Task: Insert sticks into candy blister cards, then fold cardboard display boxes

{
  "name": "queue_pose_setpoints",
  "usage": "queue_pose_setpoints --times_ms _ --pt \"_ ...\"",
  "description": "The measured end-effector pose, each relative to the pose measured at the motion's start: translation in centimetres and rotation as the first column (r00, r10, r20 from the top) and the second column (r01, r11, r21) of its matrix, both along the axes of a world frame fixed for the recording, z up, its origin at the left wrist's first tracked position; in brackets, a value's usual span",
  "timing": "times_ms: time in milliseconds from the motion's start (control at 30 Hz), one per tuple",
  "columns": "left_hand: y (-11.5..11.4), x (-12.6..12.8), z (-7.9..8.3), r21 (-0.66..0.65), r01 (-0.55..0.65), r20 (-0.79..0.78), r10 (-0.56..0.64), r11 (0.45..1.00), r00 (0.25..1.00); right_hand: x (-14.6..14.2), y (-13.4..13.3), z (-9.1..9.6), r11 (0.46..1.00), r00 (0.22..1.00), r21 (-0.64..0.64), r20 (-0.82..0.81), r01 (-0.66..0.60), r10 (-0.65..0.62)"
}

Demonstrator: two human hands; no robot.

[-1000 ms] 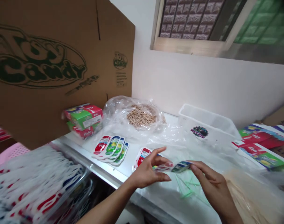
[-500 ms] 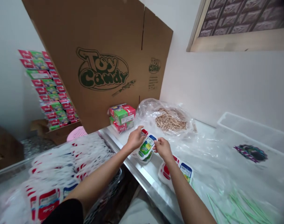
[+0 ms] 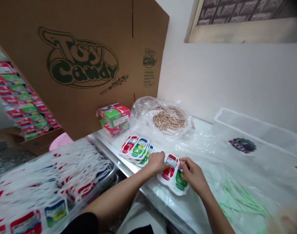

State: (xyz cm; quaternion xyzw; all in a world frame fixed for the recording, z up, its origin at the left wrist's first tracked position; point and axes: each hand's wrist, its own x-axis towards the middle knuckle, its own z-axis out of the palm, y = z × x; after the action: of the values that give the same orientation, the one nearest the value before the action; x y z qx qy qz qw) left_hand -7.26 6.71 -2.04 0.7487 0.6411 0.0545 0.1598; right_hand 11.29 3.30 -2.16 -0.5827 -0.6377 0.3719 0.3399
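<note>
My left hand point(image 3: 157, 163) pinches the left edge of a white double packet point(image 3: 173, 185), which has a red bottle-shaped label and a green-and-blue one. At the same packet's right side, my right hand point(image 3: 191, 172) has its fingers closed on the upper edge. The packet is low over the table near its front edge; whether others lie under it I cannot tell. Left of my hands, a small overlapping pile of similar packets point(image 3: 131, 148) lies on the table.
A clear tub point(image 3: 115, 169) full of packets stands at left, below a big cardboard box point(image 3: 85, 107). Behind are two small cartons point(image 3: 115, 118) and a bag of brown sticks point(image 3: 169, 120). Green sticks point(image 3: 246, 198) lie right, near a translucent bin point(image 3: 255, 125) and a blurred skin-toned shape point(image 3: 285, 221).
Both hands have moved right from the left pile to the packet near the front edge. The packet held earlier now lies on that pile. The view has shifted right.
</note>
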Motion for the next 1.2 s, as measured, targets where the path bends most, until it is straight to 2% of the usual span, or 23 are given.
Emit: queue_pose_setpoints --times_ms 100,233,300,367,400,433,500,567,633,700,767,800,833,900,933,967,1033,1100,1200 --pt "0.9 0.6 -0.7 -0.006 0.032 -0.002 -0.033 0.999 0.999 1.8 -2.3 -1.5 0.999 0.999 -0.042 0.045 0.026 -0.024" --pt "0.4 0.3 0.1 0.057 0.077 -0.011 -0.076 0.995 0.997 2.7 -3.5 -2.3 0.998 0.994 -0.051 0.098 0.044 -0.039" --pt "-0.6 0.2 1.0 0.101 0.094 -0.019 -0.092 0.990 0.996 2.8 -3.6 -2.3 0.992 0.987 -0.017 0.101 0.128 -0.126" --pt "-1.7 0.1 2.0 0.167 0.129 0.022 -0.134 0.977 0.991 2.9 -3.4 -2.2 0.961 0.959 0.039 0.054 0.275 -0.277" --pt "-2.2 0.1 2.6 0.206 0.154 0.091 -0.175 0.966 0.980 3.0 -3.3 -2.1 0.944 0.945 0.050 -0.004 0.327 -0.328" --pt "-2.7 0.2 3.2 0.243 0.178 0.196 -0.228 0.954 0.954 3.0 -3.2 -1.9 0.943 0.941 0.039 -0.089 0.331 -0.327" --pt "-3.4 0.3 4.4 0.279 0.208 0.462 -0.321 0.937 0.827 3.0 -3.2 -1.5 0.978 0.926 -0.025 -0.319 0.206 -0.203" --pt "-3.7 0.6 5.4 0.190 0.231 0.700 -0.297 0.954 0.649 3.0 -3.6 -1.0 0.996 0.842 -0.067 -0.534 0.054 -0.081" --pt "-3.5 1.2 6.0 -0.033 0.285 0.860 -0.118 0.958 0.496 2.9 -4.3 -0.4 0.997 0.772 -0.075 -0.634 0.013 -0.058" --pt "-3.3 2.2 6.1 -0.265 0.361 0.907 0.104 0.894 0.409 3.2 -5.1 0.3 0.997 0.772 -0.060 -0.632 0.038 -0.068" --pt "-3.3 3.7 5.7 -0.406 0.393 0.886 0.249 0.825 0.392 4.2 -5.7 1.3 0.999 0.834 -0.036 -0.549 0.031 -0.046" --pt "-3.5 4.6 5.3 -0.439 0.396 0.875 0.285 0.806 0.391 5.2 -6.0 1.9 1.000 0.881 -0.025 -0.472 0.016 -0.025" --pt "-3.8 5.5 4.8 -0.458 0.399 0.869 0.304 0.794 0.392 6.5 -6.1 2.5 1.000 0.932 -0.010 -0.362 0.000 -0.004" --pt "-4.6 7.6 3.7 -0.471 0.430 0.863 0.303 0.770 0.404 10.1 -6.4 3.6 0.999 1.000 0.043 -0.010 -0.011 0.011" --pt "-5.2 8.7 3.1 -0.468 0.465 0.863 0.277 0.752 0.422 12.2 -6.7 4.0 0.994 0.975 0.104 0.218 0.017 -0.040" --pt "-5.8 9.8 2.4 -0.468 0.509 0.860 0.241 0.722 0.450 14.3 -7.0 4.3 0.983 0.883 0.178 0.456 0.037 -0.116" --pt "-6.9 11.8 1.0 -0.487 0.600 0.847 0.175 0.635 0.503 18.0 -8.0 4.6 0.974 0.768 0.218 0.613 0.065 -0.188" --pt "-7.7 13.5 -0.5 -0.513 0.656 0.837 0.153 0.554 0.525 20.5 -9.3 4.7 0.980 0.695 0.193 0.698 0.050 -0.173" --pt "-8.2 14.9 -2.0 -0.551 0.660 0.813 0.153 0.510 0.561 22.5 -11.1 4.6 0.993 0.574 0.116 0.813 0.010 -0.101"
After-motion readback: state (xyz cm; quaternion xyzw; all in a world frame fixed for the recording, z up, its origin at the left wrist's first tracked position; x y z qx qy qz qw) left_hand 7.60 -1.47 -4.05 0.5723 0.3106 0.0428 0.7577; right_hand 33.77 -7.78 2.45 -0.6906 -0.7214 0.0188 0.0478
